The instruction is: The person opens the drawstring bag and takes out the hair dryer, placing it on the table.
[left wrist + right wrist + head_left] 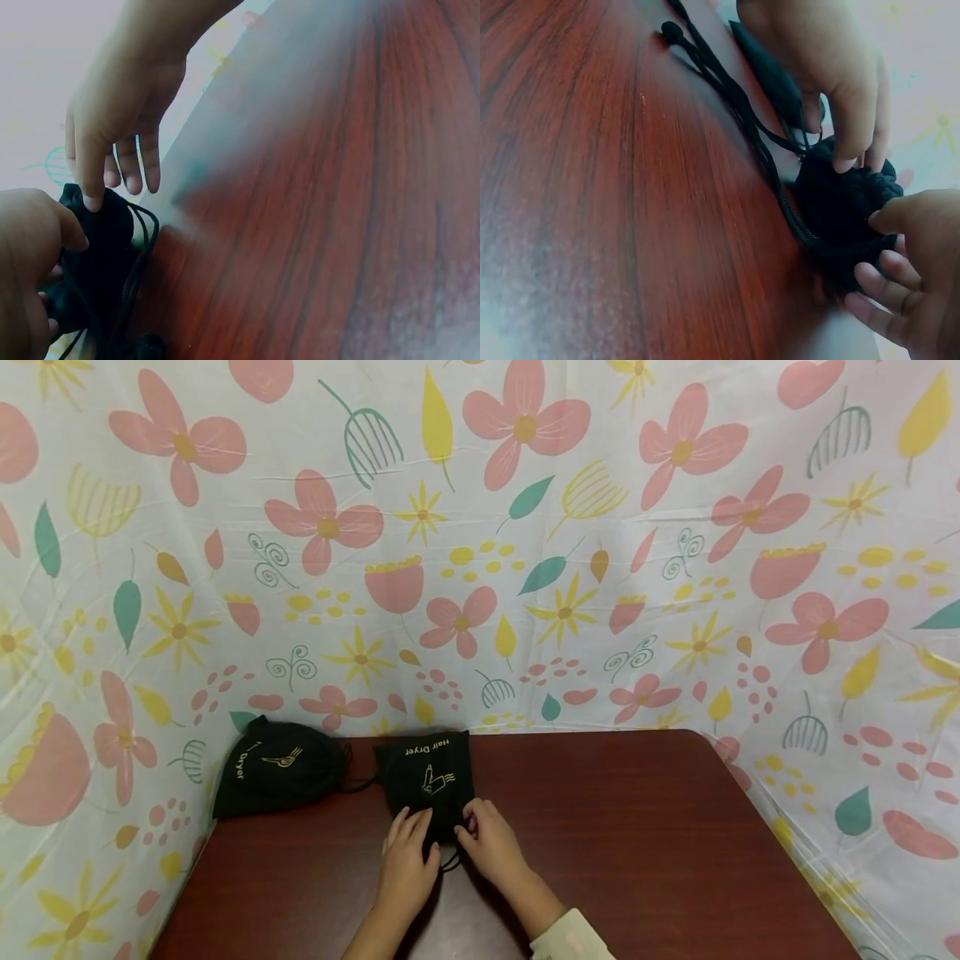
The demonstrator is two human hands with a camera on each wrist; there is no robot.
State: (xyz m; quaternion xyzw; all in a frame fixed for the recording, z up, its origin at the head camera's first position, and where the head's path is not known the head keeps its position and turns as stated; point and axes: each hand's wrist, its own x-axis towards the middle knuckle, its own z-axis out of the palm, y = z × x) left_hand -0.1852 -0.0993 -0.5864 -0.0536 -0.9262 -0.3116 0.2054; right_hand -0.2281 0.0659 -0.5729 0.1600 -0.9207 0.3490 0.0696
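Observation:
A black drawstring bag (423, 768), printed "Hair Dryer" in gold with a dryer picture, lies at the table's back with its gathered mouth towards me. My left hand (407, 860) holds the bag's left side near the mouth, thumb and fingertips on the cloth. On the other side, my right hand (495, 847) grips the mouth, its thumb (889, 217) on top and its fingers (877, 289) along the side. Black cords (761, 157) trail from the mouth onto the table. What the bag contains is hidden.
A second black drawstring bag (288, 772) with gold print lies at the back left, its mouth facing right. Both are on a dark red-brown wooden table (637, 843). A flower-printed cloth (480, 568) hangs behind and along both sides.

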